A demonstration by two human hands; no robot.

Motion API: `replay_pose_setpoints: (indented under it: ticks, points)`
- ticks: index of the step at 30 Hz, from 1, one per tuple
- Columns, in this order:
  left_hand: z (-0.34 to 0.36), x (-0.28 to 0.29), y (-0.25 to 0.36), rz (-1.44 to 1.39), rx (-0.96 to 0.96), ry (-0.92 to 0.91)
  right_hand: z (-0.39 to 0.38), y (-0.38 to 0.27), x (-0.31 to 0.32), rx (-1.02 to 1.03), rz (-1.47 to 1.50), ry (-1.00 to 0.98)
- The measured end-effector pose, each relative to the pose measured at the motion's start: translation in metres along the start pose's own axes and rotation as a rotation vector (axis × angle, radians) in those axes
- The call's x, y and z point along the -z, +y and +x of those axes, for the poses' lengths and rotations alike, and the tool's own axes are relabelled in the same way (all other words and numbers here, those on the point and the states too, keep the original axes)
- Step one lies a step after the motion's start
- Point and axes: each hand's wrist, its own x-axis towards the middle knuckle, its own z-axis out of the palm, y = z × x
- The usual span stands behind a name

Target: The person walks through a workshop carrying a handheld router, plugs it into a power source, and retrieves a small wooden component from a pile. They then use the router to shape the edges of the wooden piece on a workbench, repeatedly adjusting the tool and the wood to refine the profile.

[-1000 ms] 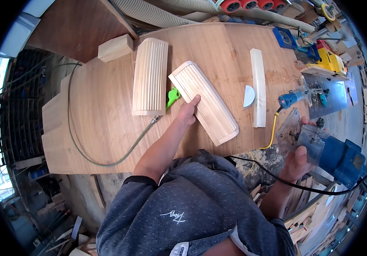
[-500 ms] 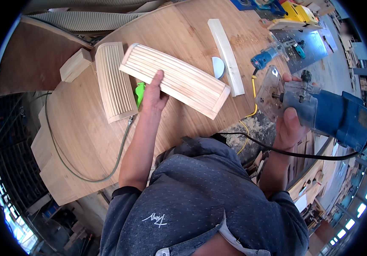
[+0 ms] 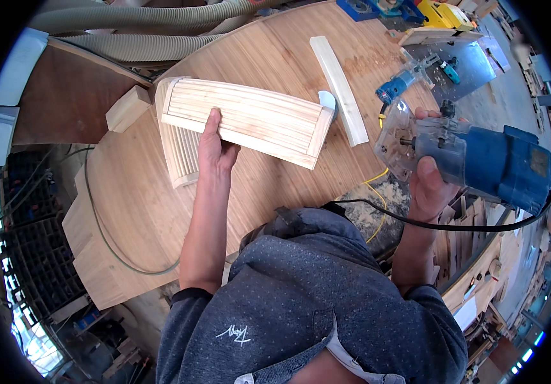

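My left hand (image 3: 213,150) grips a grooved, curved wooden panel (image 3: 243,118) by its near edge, thumb on top, and holds it over the wooden table. Under its left end lies a second grooved panel (image 3: 179,152), partly covered. Out to the right, my right hand (image 3: 430,185) is wrapped around a blue trim router (image 3: 503,163) lying on its side in the air. The router's clear base and bit point left, toward the panel but apart from it. A black cord (image 3: 416,225) runs from the router toward my waist.
On the table (image 3: 269,192) lie a pale wooden strip (image 3: 341,93), a light-blue disc-like piece (image 3: 327,100), a second blue trim router (image 3: 398,85) and a wood block (image 3: 128,109). A thin hose (image 3: 106,240) loops at the left. Ribbed ducts (image 3: 154,48) run behind the table.
My left hand has moved left with the panel, which is turned closer to level and now covers more of the second panel. The green tool is hidden. The router has shifted slightly left.
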Motion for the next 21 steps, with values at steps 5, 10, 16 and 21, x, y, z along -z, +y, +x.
replay_pose_setpoints:
  ticks: [5,10,16,21]
  points:
    - [-0.016,-0.013,0.0,-0.089,0.021,0.0,-0.003,-0.007,0.01,-0.019,-0.018,0.031]
    - [-0.026,-0.024,-0.011,-0.252,0.046,-0.063,-0.005,-0.014,0.016,-0.011,0.002,0.039]
    - [-0.029,-0.038,-0.035,-0.369,0.128,-0.071,-0.009,-0.023,0.031,0.019,-0.122,-0.007]
    - [-0.027,-0.033,-0.051,-0.45,0.182,-0.152,-0.01,-0.023,0.03,0.039,-0.079,0.024]
